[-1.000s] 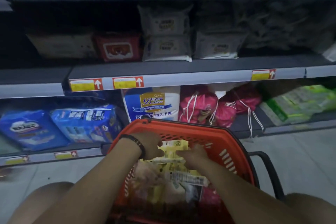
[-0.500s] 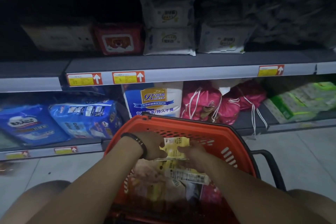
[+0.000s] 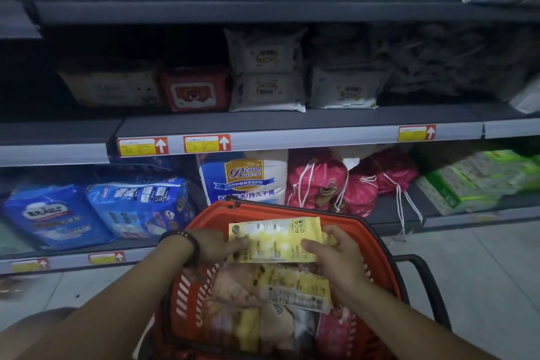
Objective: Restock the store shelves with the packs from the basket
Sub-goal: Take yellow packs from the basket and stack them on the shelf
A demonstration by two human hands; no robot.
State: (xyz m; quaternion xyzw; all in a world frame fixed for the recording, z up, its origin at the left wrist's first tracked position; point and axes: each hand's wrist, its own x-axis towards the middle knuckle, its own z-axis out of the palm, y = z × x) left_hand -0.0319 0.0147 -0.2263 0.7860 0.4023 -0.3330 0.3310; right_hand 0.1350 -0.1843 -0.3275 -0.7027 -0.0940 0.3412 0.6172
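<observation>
A red plastic basket stands on the floor in front of me, holding several yellow, beige and pink packs. Both hands hold one flat yellow pack above the basket's far rim, its printed side facing me. My left hand grips its left edge and wears a dark wrist band. My right hand grips its right edge. Another yellow pack lies on top of the pile below.
Grey store shelves rise ahead. The middle shelf holds white wipe packs and a red pack. The bottom shelf holds blue packs, a white-and-blue bag, pink drawstring bags and green packs. The basket's black handle sticks out right.
The yellow pack has come up out of the pile and now sits flat between both hands above the basket's far rim. The view has tilted upward a little.
</observation>
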